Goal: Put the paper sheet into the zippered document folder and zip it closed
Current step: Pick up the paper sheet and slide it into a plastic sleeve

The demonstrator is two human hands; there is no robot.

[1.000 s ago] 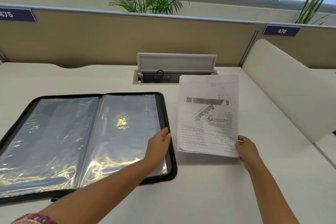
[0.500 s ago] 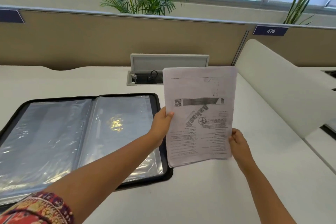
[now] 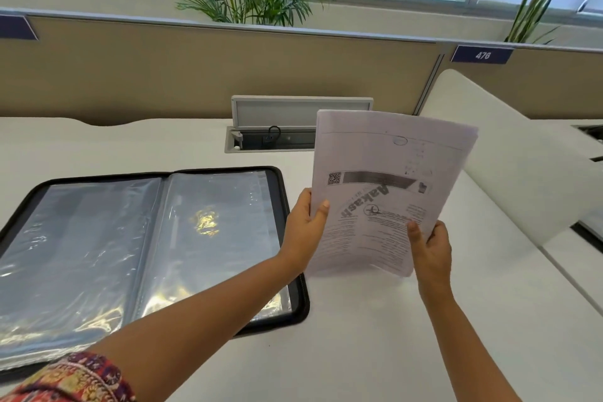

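Note:
The printed paper sheet [image 3: 385, 179] is held up in the air, tilted, just right of the folder. My left hand [image 3: 305, 232] grips its lower left edge and my right hand [image 3: 430, 246] grips its lower right edge. The black zippered document folder [image 3: 137, 251] lies open flat on the white desk at the left, showing shiny clear plastic sleeves on both halves. My left forearm crosses over the folder's near right corner.
An open cable box with a raised lid [image 3: 297, 124] sits in the desk behind the paper. A white curved divider panel [image 3: 509, 153] rises at the right. A tan partition wall [image 3: 212, 72] bounds the desk at the back, with plants behind it.
The paper went from resting on the desk in my right hand to being lifted and held by both hands. My left hand left the folder's right edge and took the paper's left edge.

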